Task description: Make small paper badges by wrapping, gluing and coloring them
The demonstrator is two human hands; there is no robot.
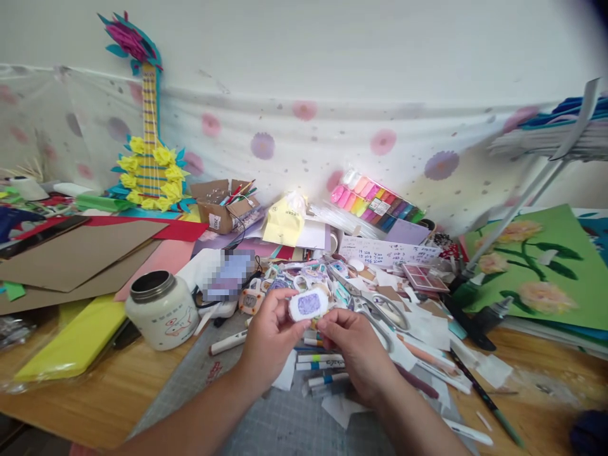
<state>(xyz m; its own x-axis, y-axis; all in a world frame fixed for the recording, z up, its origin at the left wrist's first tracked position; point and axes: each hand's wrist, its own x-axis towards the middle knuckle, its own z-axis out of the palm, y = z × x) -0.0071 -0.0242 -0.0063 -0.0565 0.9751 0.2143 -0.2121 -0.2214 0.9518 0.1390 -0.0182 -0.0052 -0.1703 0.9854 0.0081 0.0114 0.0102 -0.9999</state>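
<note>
Between the thumb and fingers of my left hand is a small white rounded piece with a purple rectangle on its face, tilted toward me. My right hand is closed in a pinch at the piece's lower right edge; what its fingertips hold is hidden. Behind the piece lies a pile of small decorated cut-outs. Scissors rest to the right of the pile. Several markers lie under and between my hands on a grey cutting mat.
At left stand a white jar and a yellow pack. Farther back are a cardboard box of pencils, a paper guitar and a tray of coloured clay. A metal stand and a green flower picture occupy the right.
</note>
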